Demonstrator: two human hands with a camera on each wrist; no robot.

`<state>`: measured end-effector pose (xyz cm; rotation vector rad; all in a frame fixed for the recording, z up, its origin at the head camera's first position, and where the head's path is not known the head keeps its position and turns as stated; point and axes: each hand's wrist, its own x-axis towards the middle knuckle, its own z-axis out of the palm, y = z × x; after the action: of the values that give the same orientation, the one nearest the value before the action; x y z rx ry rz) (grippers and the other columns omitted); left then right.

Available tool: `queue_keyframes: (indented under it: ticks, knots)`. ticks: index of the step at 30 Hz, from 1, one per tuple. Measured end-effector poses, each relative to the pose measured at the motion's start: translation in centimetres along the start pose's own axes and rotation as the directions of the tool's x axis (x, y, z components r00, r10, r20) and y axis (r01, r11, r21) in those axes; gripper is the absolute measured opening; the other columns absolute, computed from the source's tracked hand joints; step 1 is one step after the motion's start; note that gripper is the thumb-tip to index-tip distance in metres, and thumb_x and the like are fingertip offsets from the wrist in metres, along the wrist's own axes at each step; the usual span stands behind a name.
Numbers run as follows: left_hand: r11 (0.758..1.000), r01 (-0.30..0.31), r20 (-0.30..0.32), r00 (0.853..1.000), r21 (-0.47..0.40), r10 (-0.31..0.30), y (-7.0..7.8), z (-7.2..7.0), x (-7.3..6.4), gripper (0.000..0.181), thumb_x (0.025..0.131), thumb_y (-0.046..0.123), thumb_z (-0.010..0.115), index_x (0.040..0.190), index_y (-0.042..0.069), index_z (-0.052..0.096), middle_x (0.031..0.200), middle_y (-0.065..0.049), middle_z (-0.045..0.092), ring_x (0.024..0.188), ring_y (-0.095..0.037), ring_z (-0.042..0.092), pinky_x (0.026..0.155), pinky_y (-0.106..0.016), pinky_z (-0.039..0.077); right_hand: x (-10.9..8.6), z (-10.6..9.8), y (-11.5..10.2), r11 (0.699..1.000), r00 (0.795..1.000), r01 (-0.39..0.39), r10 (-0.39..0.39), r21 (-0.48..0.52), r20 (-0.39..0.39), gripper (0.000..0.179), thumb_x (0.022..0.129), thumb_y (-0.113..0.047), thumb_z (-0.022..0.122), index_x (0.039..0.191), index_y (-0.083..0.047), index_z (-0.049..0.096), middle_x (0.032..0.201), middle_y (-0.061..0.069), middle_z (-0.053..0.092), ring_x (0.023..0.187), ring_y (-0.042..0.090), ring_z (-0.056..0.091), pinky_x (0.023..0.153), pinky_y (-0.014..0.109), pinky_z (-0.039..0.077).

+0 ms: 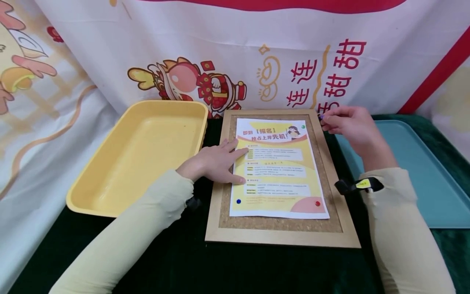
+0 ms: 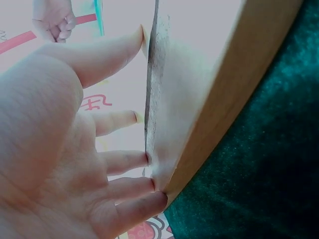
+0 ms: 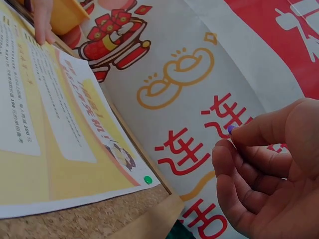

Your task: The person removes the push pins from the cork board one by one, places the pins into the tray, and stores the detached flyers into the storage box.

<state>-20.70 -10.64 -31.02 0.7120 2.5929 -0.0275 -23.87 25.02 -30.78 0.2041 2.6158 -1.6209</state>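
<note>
A yellow printed poster (image 1: 271,163) lies on a wood-framed cork board (image 1: 282,224). Pins show at three of its corners: green (image 1: 303,127) at upper right, blue (image 1: 238,201) at lower left, red (image 1: 317,203) at lower right. With fingers spread, my left hand (image 1: 220,161) rests across the board's left side, its fingertips on the poster's left edge. My right hand (image 1: 346,122) is raised by the board's upper right corner, pinching a small purple push pin (image 3: 231,129) between thumb and index finger.
Left of the board stands a yellow tray (image 1: 136,163). A blue-green tray (image 1: 433,175) lies at the right, partly behind my right arm. Dark green cloth (image 1: 176,261) covers the table, and a printed white banner (image 1: 227,41) hangs behind it.
</note>
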Motion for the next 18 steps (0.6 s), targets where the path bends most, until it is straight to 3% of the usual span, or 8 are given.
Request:
queue_keyframes:
  ticks: [4, 12, 18]
  knots:
    - [1.000, 0.002, 0.003, 1.000, 0.004, -0.002, 0.1, 0.0, 0.1, 0.096, 0.096, 0.068, 0.063, 0.172, 0.027, 0.020, 0.181, -0.011, 0.006, 0.167, -0.038, 0.008, 0.128, -0.062, 0.028, 0.0, -0.7, 0.4, 1.000, 1.000, -0.025, 0.025, 0.002, -0.010, 0.046, 0.104, -0.050, 0.062, 0.136, -0.017, 0.066, 0.122, -0.006, 0.062, 0.109, 0.014, 0.062, 0.094, 0.023, 0.055]
    - [1.000, -0.002, 0.011, 1.000, -0.004, 0.002, 0.0, -0.1, 0.1, 0.097, 0.096, 0.069, 0.063, 0.172, 0.027, 0.020, 0.181, -0.011, 0.005, 0.168, -0.038, 0.007, 0.129, -0.061, 0.026, 0.3, -2.1, 1.5, 0.997, 0.998, -0.064, 0.064, 0.034, -0.019, 0.050, 0.100, -0.055, 0.065, 0.136, -0.020, 0.066, 0.115, -0.012, 0.064, 0.108, 0.013, 0.062, 0.086, 0.018, 0.057]
    - [1.000, 0.004, 0.017, 1.000, -0.012, -0.004, 0.0, -0.2, 0.0, 0.097, 0.096, 0.069, 0.064, 0.172, 0.028, 0.020, 0.181, -0.010, 0.004, 0.168, -0.037, 0.006, 0.129, -0.063, 0.025, 0.6, -3.0, 2.3, 0.994, 0.995, -0.098, 0.098, 0.058, -0.005, 0.055, 0.099, -0.057, 0.066, 0.139, -0.020, 0.065, 0.112, -0.015, 0.065, 0.109, 0.013, 0.062, 0.088, 0.020, 0.057]
